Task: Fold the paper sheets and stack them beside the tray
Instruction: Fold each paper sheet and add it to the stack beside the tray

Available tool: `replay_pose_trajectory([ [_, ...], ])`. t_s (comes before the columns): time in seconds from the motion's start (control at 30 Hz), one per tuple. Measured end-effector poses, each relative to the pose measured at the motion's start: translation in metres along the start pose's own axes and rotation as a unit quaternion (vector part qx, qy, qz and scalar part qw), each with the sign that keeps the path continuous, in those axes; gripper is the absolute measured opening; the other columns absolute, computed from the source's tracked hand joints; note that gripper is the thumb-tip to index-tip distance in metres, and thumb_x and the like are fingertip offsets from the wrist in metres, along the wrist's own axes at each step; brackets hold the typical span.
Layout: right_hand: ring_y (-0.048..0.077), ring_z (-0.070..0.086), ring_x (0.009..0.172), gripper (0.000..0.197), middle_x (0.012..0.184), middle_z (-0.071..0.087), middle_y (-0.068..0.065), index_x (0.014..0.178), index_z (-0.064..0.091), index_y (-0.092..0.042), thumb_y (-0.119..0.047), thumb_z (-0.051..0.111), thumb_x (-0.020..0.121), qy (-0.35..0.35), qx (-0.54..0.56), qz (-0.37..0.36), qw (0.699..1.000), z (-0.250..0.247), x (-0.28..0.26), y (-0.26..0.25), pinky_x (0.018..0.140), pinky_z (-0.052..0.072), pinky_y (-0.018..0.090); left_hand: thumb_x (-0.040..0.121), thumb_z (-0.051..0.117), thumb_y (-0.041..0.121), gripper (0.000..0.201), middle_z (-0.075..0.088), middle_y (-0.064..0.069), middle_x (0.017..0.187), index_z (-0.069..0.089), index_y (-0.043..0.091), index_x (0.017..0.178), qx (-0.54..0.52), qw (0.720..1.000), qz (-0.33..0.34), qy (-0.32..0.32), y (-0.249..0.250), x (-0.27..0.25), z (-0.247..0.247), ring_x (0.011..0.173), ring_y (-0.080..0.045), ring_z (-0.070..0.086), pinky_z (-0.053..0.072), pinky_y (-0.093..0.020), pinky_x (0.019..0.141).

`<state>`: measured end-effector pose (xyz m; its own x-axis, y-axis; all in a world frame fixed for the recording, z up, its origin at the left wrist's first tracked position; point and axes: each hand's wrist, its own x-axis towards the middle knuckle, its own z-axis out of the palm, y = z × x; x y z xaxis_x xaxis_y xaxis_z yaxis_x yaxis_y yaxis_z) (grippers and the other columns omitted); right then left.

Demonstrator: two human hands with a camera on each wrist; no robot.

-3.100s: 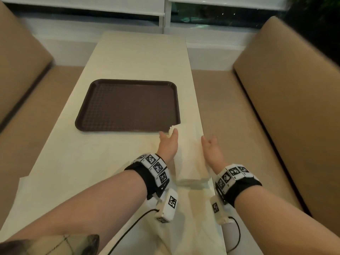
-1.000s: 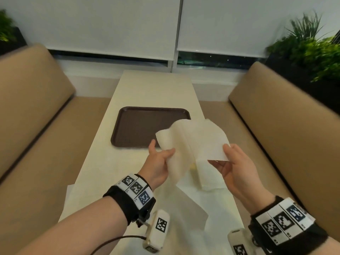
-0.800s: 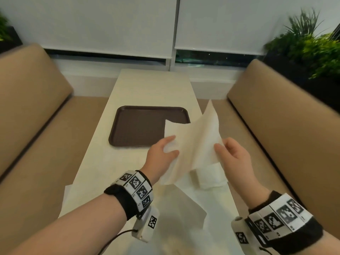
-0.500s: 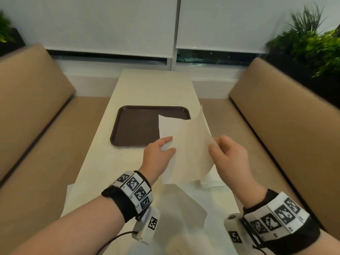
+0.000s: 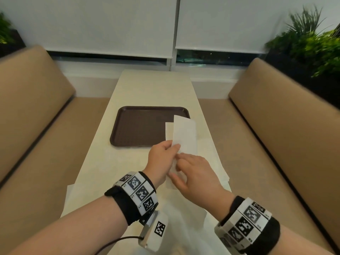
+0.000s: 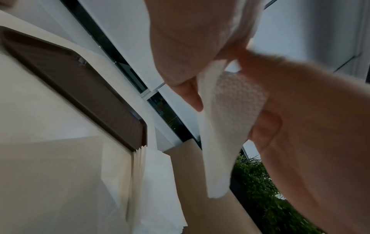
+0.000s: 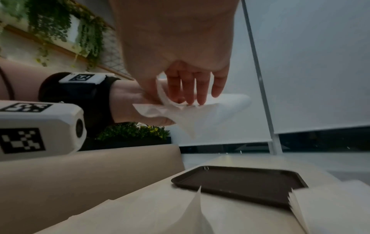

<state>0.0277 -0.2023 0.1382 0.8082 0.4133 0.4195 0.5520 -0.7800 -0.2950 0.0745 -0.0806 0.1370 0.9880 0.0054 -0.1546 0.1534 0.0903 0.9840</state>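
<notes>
— Where's the tray [image 5: 141, 126]?
— Centre of frame on the table [image 5: 154, 89]; the folded stack [image 6: 158, 182] touches its near right corner.
— And the sheet [image 5: 184, 135]?
— Lifted, rising above your left hand [image 5: 161, 159] and right hand [image 5: 195, 172], both pinching its lower end.

left hand [image 5: 161, 159] pinching, right hand [image 5: 196, 173] seemingly pinching

Tan benches [image 5: 287, 115], plants [image 5: 311, 45], blinds [image 5: 110, 24].

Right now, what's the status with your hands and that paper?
Both hands, left and right, pinch one paper sheet, folded narrow, above the table. Folded stack waits beside the tray. Nothing in the way.
</notes>
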Motion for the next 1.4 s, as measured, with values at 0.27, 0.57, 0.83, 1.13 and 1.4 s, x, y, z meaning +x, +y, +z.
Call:
replay_pose_trajectory([
  [0.27, 0.017, 0.058, 0.112, 0.048, 0.124, 0.062, -0.002, 0.127, 0.053, -0.02, -0.051, 0.028, 0.1, -0.008, 0.452, 0.475, 0.755, -0.007, 0.008, 0.044, 0.1, 0.045, 0.041, 0.099, 0.048, 0.021, 0.02, 0.072, -0.005, 0.098, 0.067, 0.015, 0.098, -0.052, 0.997, -0.038, -0.036, -0.002, 0.001, -0.003, 0.092, -0.025, 0.067, 0.055, -0.04, 0.08],
  [0.57, 0.02, 0.04, 0.068, 0.03, 0.075, 0.045, 0.006, 0.079, 0.044, -0.013, -0.036, 0.045, 0.098, 0.032, 0.385, 0.508, 0.769, 0.007, -0.007, 0.073, 0.062, 0.034, 0.032, 0.098, 0.041, 0.023, 0.054, 0.069, -0.011, 0.093, 0.02, 0.049, 0.141, 0.113, 0.993, -0.004, -0.038, -0.035, 0.008, 0.027, 0.084, -0.026, 0.066, 0.053, -0.037, 0.078],
  [0.83, 0.01, 0.045, 0.057, 0.02, 0.067, 0.051, -0.004, 0.079, 0.055, -0.013, -0.024, 0.053, 0.096, -0.006, 0.207, 0.462, 0.863, 0.015, -0.005, 0.156, 0.046, 0.03, 0.015, 0.09, 0.059, 0.016, 0.06, 0.052, 0.001, 0.068, 0.033, 0.027, 0.143, 0.211, 0.976, -0.055, -0.004, -0.085, 0.055, 0.076, 0.064, -0.01, 0.053, 0.041, -0.01, 0.054],
  [1.13, 0.025, 0.05, 0.096, 0.021, 0.101, 0.053, 0.004, 0.085, 0.058, -0.012, -0.029, 0.051, 0.095, -0.058, 0.091, 0.443, 0.89, 0.063, 0.005, 0.229, 0.089, 0.043, 0.039, 0.087, 0.065, 0.017, 0.055, 0.048, 0.006, 0.071, 0.044, 0.021, 0.137, 0.277, 0.957, -0.083, 0.019, -0.117, 0.115, 0.109, 0.066, -0.005, 0.049, 0.036, -0.015, 0.059],
  [1.4, 0.024, 0.051, 0.115, 0.03, 0.124, 0.053, 0.003, 0.119, 0.05, -0.014, -0.028, 0.056, 0.093, -0.045, 0.113, 0.47, 0.874, 0.089, -0.002, 0.245, 0.096, 0.041, 0.038, 0.083, 0.067, 0.036, 0.065, 0.043, -0.006, 0.13, 0.038, 0.019, 0.139, 0.324, 0.938, -0.121, 0.029, -0.136, 0.125, 0.112, 0.121, -0.026, 0.046, 0.04, -0.041, 0.103],
])
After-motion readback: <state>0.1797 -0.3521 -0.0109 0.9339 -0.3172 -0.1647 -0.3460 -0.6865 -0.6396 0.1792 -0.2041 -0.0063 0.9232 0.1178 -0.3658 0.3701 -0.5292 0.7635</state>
